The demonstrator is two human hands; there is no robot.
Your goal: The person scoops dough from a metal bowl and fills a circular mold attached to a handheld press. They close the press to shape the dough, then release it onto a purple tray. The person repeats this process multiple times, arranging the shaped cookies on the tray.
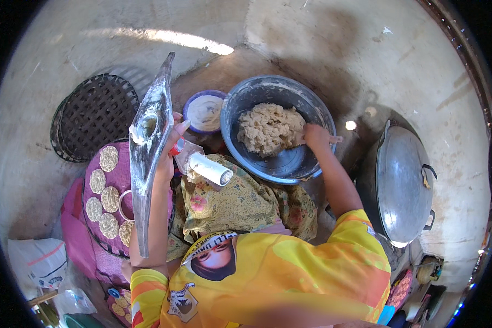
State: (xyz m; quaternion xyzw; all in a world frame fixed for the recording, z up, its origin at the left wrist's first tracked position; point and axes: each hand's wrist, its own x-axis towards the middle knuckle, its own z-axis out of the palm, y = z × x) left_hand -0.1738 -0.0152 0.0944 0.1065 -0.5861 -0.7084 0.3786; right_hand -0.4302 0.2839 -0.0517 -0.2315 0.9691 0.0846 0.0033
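My left hand (172, 145) is closed round a long, flour-smeared wooden press bar (142, 186) with a round hole in its middle, held upright. Beside that hand, over my lap, a white cylinder (209, 168) with a dark end slants down; how it joins the bar is hidden. My right hand (317, 138) reaches into a grey-blue basin (235, 156), its fingers closed at the right edge of a lumpy beige dough mass (270, 128). A short pale end (337, 139) sticks out past that hand; I cannot tell what it belongs to.
A purple-rimmed bowl of white flour (205, 112) stands left of the basin. Several flat, round dough pieces (109, 198) and a white ring (127, 206) lie on purple cloth (115, 150). A dark woven rack (95, 117) is behind. A large lidded metal pot (402, 183) stands right.
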